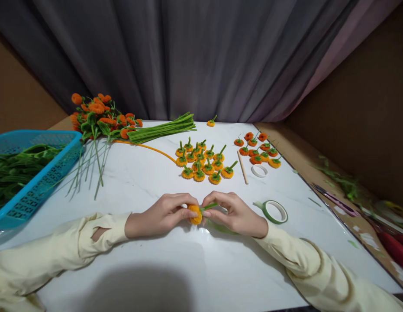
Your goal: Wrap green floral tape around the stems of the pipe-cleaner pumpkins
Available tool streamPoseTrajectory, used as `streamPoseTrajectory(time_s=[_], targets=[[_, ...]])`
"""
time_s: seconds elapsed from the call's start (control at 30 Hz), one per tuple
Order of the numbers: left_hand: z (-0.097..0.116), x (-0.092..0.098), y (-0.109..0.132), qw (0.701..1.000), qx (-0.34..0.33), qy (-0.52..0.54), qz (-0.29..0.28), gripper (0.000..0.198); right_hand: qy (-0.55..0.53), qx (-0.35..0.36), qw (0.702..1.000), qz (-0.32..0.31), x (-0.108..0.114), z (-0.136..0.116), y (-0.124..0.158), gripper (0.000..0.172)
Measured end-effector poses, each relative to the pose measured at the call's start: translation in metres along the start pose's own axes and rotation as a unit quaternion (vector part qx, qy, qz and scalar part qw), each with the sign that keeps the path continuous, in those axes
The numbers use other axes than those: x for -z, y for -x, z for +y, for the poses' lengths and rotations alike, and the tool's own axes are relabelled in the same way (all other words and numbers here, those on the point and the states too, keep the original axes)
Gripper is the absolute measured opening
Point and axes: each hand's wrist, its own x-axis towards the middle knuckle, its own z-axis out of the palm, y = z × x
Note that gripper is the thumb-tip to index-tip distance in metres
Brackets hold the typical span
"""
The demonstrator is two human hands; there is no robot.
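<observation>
Low over the white table, my left hand [170,213] pinches an orange-yellow pipe-cleaner flower head [195,214] between thumb and fingers. My right hand [233,212] is closed on the short green pipe-cleaner stem [210,206] that comes out of the flower's right side. The flower is tilted, its stem pointing right. Just beyond my hands stands a cluster of similar yellow flower heads [199,174] with their green stems up. A roll of green tape [267,212] lies to the right of my right hand.
At left stands a blue basket [39,187] of green leaves. Behind it lie orange flowers [96,107] and green pipe cleaners [165,128]. Orange flower heads [256,159], a wooden stick [243,167] and a white tape roll [259,170] lie right. Scissors [337,203] rest beyond the table's right edge.
</observation>
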Motion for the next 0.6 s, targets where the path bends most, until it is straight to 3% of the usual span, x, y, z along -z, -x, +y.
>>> streamPoseTrajectory(time_s=[0.2,0.43,0.53,0.6], targets=[[0.0028,-0.0018,-0.0035,0.962,0.121,0.241,-0.047,0.029,0.082,0.055,0.995,0.024,-0.003,-0.0003,0.0037,0.009],[-0.0013,0.0023,-0.0064,0.916,0.176,0.348,-0.091,0.036,0.202,0.187,0.961,0.014,-0.0055,0.0049,0.0067,0.011],[-0.0022,0.0032,-0.0082,0.9,0.196,0.377,-0.094,0.037,0.27,0.238,0.933,0.021,-0.0067,0.0057,0.0067,0.016],[-0.0032,0.0034,-0.0089,0.883,0.221,0.403,-0.094,0.036,0.342,0.281,0.896,0.03,-0.007,0.0052,0.0064,0.018]])
